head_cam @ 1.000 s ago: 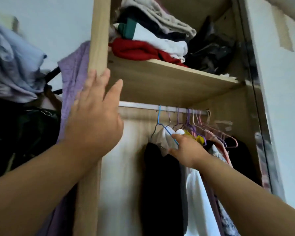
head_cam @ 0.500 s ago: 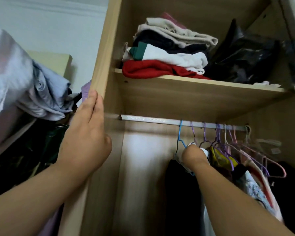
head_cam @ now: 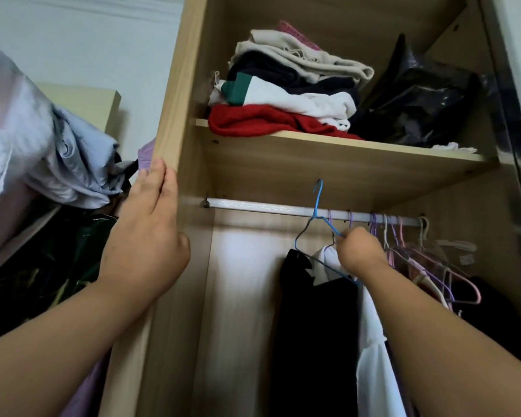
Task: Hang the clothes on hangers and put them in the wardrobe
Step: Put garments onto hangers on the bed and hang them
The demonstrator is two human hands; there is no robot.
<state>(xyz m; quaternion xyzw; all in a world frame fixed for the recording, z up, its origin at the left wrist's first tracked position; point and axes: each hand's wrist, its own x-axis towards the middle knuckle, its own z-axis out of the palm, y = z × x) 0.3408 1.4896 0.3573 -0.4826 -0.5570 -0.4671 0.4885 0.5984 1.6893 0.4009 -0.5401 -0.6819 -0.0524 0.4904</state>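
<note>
A blue wire hanger (head_cam: 317, 206) carries a black garment (head_cam: 316, 326); its hook rises above the metal rail (head_cam: 253, 206) inside the wooden wardrobe (head_cam: 175, 85). My right hand (head_cam: 360, 254) is closed on the hanger's right shoulder, just below the rail. A white garment (head_cam: 373, 371) hangs beside the black one. My left hand (head_cam: 146, 239) rests flat against the wardrobe's left side panel, fingers apart, holding nothing.
Several purple and pink hangers (head_cam: 403, 236) with clothes crowd the rail's right end. Folded clothes (head_cam: 283, 94) and a black plastic bag (head_cam: 415, 100) sit on the shelf above. A heap of pale blue cloth (head_cam: 57, 164) lies left of the wardrobe.
My right hand has lifted the blue hanger, so its hook now stands above the rail. The view has tilted up. My left hand stays on the side panel.
</note>
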